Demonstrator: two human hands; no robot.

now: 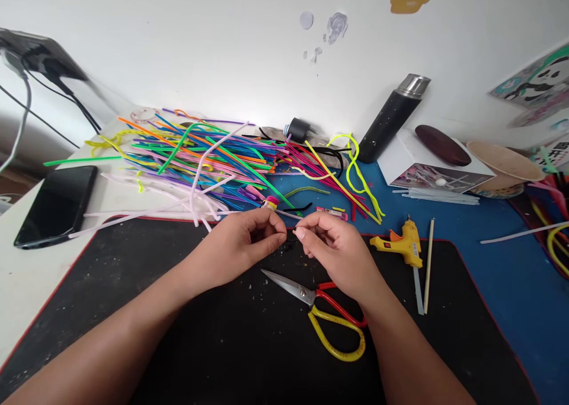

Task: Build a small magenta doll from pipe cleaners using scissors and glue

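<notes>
Over the far part of the black mat, my left hand and my right hand face each other with a small gap between their fingertips. Thumb and forefinger are pinched together on each hand. Whatever they grip is too small to name; a tiny pale tip shows at the right fingertips. Just behind my left fingers is a small pink and yellow object. Scissors with one red and one yellow handle lie partly open below my hands, the red handle partly covered by my right wrist.
Many coloured pipe cleaners are heaped at the back. A phone lies left. To the right are a yellow glue gun, a thin stick, a black thermos, a white box and a bowl.
</notes>
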